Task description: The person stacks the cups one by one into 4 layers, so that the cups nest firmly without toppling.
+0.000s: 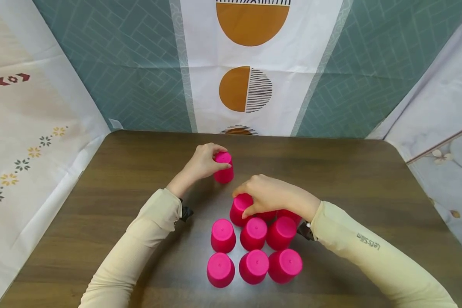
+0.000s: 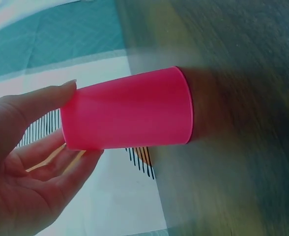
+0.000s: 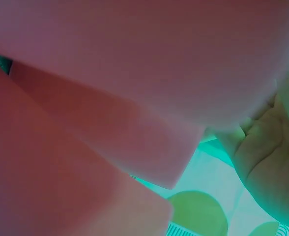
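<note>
In the head view my left hand (image 1: 203, 162) pinches an upside-down pink cup (image 1: 224, 174) near its narrow closed end, thumb on one side and fingers on the other. The left wrist view shows that cup side-on, its wide rim at or very near the tabletop. Nearer to me, my right hand (image 1: 273, 192) grips another upside-down pink cup (image 1: 238, 211) between thumb and fingers, at the left of the back row. Two cups beside it are partly hidden under that hand. Blurred pink cup walls (image 3: 134, 59) fill most of the right wrist view.
Several more upside-down pink cups stand close together in front of the right hand, including a middle-row cup (image 1: 223, 235) and a front-row cup (image 1: 254, 266). They stand on a brown wooden table (image 1: 138, 162). Patterned cloth (image 1: 138, 64) hangs behind the table's far edge.
</note>
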Available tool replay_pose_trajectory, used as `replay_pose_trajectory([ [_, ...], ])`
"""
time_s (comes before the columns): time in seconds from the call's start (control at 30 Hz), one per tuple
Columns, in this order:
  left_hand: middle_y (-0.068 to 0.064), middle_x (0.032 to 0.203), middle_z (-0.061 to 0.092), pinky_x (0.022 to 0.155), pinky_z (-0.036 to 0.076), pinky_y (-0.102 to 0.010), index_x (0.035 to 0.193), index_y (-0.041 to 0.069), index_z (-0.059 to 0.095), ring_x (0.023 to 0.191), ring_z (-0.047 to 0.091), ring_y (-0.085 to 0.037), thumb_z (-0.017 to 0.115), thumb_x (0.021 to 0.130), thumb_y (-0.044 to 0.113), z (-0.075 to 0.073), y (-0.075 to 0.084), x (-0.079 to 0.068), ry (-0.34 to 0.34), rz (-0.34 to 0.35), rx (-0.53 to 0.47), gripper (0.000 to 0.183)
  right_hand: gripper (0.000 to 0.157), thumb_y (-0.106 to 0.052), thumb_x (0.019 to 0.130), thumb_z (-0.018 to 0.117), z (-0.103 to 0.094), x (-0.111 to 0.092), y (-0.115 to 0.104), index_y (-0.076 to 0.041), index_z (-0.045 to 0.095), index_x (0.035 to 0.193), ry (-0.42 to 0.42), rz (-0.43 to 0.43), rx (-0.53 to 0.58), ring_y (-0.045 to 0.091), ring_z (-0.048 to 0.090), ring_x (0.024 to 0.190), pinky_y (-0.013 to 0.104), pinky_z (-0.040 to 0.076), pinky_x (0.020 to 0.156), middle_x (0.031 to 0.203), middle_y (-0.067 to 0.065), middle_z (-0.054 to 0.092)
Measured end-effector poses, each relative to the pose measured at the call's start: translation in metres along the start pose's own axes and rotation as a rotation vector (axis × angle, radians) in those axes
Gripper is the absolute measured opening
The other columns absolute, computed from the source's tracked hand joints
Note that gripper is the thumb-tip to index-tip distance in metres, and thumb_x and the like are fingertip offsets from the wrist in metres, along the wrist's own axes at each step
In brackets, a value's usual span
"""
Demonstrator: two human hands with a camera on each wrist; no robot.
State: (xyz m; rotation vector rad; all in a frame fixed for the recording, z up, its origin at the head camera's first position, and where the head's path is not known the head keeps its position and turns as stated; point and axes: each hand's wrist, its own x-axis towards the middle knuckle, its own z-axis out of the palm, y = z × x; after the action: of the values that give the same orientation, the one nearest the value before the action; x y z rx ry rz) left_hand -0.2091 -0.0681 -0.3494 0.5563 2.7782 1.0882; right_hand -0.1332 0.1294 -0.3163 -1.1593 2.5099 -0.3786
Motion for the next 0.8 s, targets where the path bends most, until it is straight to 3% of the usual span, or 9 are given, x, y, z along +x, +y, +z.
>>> replay_pose_trajectory([
  [0.27, -0.016, 0.112, 0.062, 0.077, 0.054, -0.036, 0.119, 0.002, 0.059, 0.098, 0.058, -0.029, 0.077, 0.075, 0.018, 0.001, -0.001, 0.0, -0.007, -0.037, -0.022, 0.05, 0.056, -0.034, 0.071, 0.08, 0.001, 0.001, -0.002, -0.007, 0.064, 0.118, 0.013, -0.024, -0.019, 0.019, 0.066, 0.091, 0.026, 0.055, 0.073, 0.107, 0.005, 0.068],
  [0.47, -0.015, 0.113, 0.061, 0.078, 0.054, -0.037, 0.119, 0.003, 0.058, 0.101, 0.057, -0.029, 0.077, 0.074, 0.018, -0.002, 0.0, 0.002, -0.017, -0.102, -0.032, 0.05, 0.055, -0.033, 0.072, 0.08, -0.003, 0.004, -0.008, -0.007, 0.063, 0.118, -0.005, -0.036, -0.063, 0.02, 0.066, 0.093, 0.028, 0.055, 0.074, 0.107, 0.007, 0.068],
  [0.8, -0.013, 0.111, 0.062, 0.076, 0.053, -0.035, 0.115, 0.004, 0.062, 0.103, 0.053, -0.027, 0.078, 0.072, 0.021, -0.001, 0.003, 0.005, -0.018, -0.129, -0.004, 0.049, 0.054, -0.025, 0.073, 0.08, 0.002, 0.002, -0.013, -0.004, 0.061, 0.118, -0.004, -0.017, -0.038, 0.022, 0.065, 0.095, 0.03, 0.055, 0.075, 0.108, 0.009, 0.066],
])
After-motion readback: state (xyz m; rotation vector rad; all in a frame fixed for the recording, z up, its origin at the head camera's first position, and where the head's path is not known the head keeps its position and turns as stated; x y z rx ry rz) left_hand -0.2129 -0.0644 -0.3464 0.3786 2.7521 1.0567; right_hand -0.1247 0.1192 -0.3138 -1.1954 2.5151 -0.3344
